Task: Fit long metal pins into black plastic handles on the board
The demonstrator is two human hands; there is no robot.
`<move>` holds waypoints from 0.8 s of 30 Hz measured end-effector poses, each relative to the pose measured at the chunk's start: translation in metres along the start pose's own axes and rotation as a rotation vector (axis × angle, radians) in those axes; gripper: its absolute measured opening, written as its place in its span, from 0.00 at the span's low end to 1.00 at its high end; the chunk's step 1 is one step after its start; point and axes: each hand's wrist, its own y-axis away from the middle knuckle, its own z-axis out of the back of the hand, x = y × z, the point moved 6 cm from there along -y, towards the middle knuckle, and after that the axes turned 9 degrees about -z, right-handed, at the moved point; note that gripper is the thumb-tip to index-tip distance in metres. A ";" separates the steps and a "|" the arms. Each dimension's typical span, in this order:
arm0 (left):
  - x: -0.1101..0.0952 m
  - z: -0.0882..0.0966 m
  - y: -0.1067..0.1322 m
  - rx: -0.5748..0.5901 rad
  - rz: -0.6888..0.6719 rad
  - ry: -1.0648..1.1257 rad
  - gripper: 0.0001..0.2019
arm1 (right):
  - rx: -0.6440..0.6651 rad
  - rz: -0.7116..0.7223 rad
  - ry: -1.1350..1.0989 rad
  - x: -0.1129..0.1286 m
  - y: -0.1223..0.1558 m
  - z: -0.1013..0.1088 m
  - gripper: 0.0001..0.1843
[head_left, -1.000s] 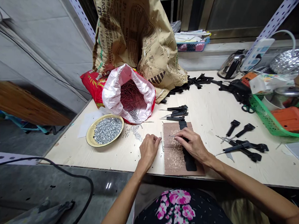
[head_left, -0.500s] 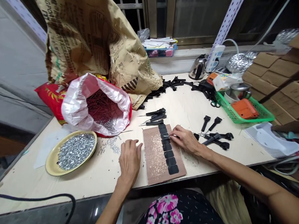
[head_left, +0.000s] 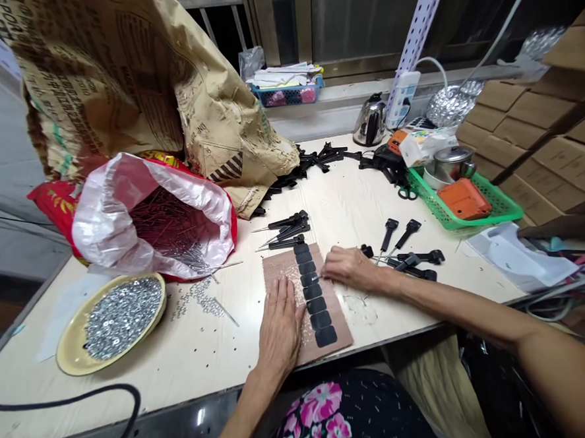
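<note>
A brown board (head_left: 334, 319) lies at the table's near edge with a black segmented strip (head_left: 313, 295) running down it. My left hand (head_left: 280, 325) lies flat on the board's left part, fingers stretched out and together. My right hand (head_left: 347, 267) rests at the board's right edge, fingers curled against the strip and pinching a thin metal pin. A yellow dish (head_left: 67, 352) full of small silver nuts sits far left. A white-lined red bag (head_left: 123, 209) of long pins lies open behind it.
A big brown paper sack (head_left: 130, 83) stands at the back. Black-handled pieces (head_left: 287, 222) lie behind the board, more of them (head_left: 414, 261) to its right. A green basket (head_left: 502, 206) holds an orange item. A kettle (head_left: 368, 118), cartons and a black cable (head_left: 85, 397) are around.
The view has swung to the right. My left hand slid from the bare table onto the board. My right hand stays at the strip.
</note>
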 end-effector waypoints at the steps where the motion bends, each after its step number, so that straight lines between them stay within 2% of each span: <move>1: 0.000 -0.001 0.000 0.003 0.005 -0.006 0.25 | 0.013 0.071 -0.001 0.006 0.004 -0.002 0.14; 3: -0.001 -0.004 0.000 0.013 0.009 -0.012 0.25 | -0.001 0.116 -0.008 0.011 0.007 -0.004 0.13; 7: 0.002 -0.006 0.001 0.025 0.021 -0.001 0.25 | -0.085 -0.079 -0.032 0.002 0.006 0.000 0.12; 8: 0.002 -0.007 0.001 0.028 0.020 0.004 0.25 | -0.065 -0.047 -0.036 0.006 0.007 -0.001 0.12; 11: 0.002 -0.007 0.001 0.038 0.018 0.010 0.24 | 0.071 0.249 -0.053 0.030 0.016 -0.006 0.14; 12: 0.002 -0.007 0.001 0.040 0.019 0.010 0.24 | 0.092 0.284 -0.061 0.032 0.017 -0.005 0.15; 13: 0.001 -0.006 0.001 0.040 0.020 0.010 0.24 | 0.086 0.256 -0.070 0.030 0.015 -0.004 0.15; 16: 0.001 -0.006 0.000 0.038 0.022 0.015 0.24 | 0.000 0.019 -0.098 0.010 0.006 0.002 0.16; 17: 0.000 -0.005 -0.001 0.036 0.022 0.018 0.24 | -0.004 0.009 -0.109 0.009 0.006 0.002 0.15; 21: 0.000 -0.006 -0.001 0.031 0.021 0.030 0.24 | 0.109 0.311 -0.154 0.029 0.017 -0.004 0.17; 22: 0.000 -0.006 -0.001 0.031 0.026 0.030 0.24 | 0.112 0.316 -0.158 0.029 0.018 -0.003 0.17; 24: 0.000 -0.006 -0.001 0.032 0.036 0.031 0.24 | 0.064 0.182 -0.152 0.019 0.012 0.001 0.16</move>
